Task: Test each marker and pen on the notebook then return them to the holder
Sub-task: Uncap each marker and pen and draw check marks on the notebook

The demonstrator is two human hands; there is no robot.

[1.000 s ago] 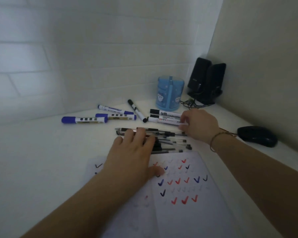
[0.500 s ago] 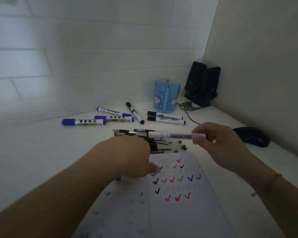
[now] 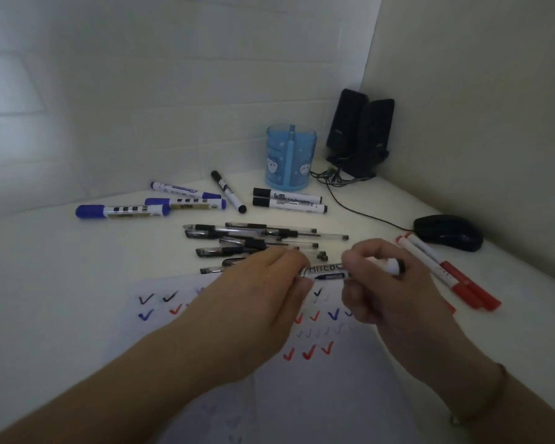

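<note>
A whiteboard marker [image 3: 329,273] lay horizontally between the two hands, above the notebook [image 3: 311,373] at the desk's [image 3: 45,299] near edge. The left hand [image 3: 263,293] pinched one end; the right hand [image 3: 378,283] gripped the barrel beside the other, black-tipped end. Uncapping by pulling apart along this axis appeared imminent. The holder [image 3: 290,157] stood well apart, toward the desk's far corner.

Room showing dim, bluish-grey cast overall. Soft pale patch glowing on left wall [image 3: 10,88]; right wall [image 3: 478,91] reading warmer, beige. Desk surface [image 3: 45,283] looking brightest mid-frame, darkening toward lower corners. Shadows lying faint and diffuse, no hard edges, no glare. Wide-angle lens bending wall lines at edges. Both hands [image 3: 269,283] smearing slightly with motion blur; forearms nearest the lens going soft.
</note>
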